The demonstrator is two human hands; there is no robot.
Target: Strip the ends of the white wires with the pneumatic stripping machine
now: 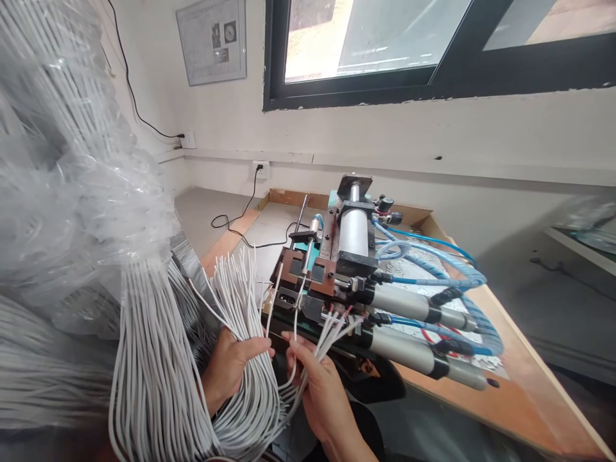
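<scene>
The left hand (227, 367) has its fingers curled around a thick bundle of white wires (238, 292), the thumb laid across its front; loose ends fan out above those fingers and long loops hang below them. 1 separate wire (272, 307) stands up just beside the left thumb tip. The right hand (323, 390) pinches 1 single wire (296, 314) between thumb and index fingertip, and it runs up from there to the front of the machine (353, 234). Several wires with reddish ends (331, 330) pass between the right thumb and palm, their tips above the fingers.

The machine sits on the tabletop (534, 407), beyond the fingers of both hands; its 2 grey cylinders and blue hoses (440, 282) lie to the right of them. Left of the left fingers hangs a larger bundle (154, 346), wrapped in clear plastic (139, 212) higher up.
</scene>
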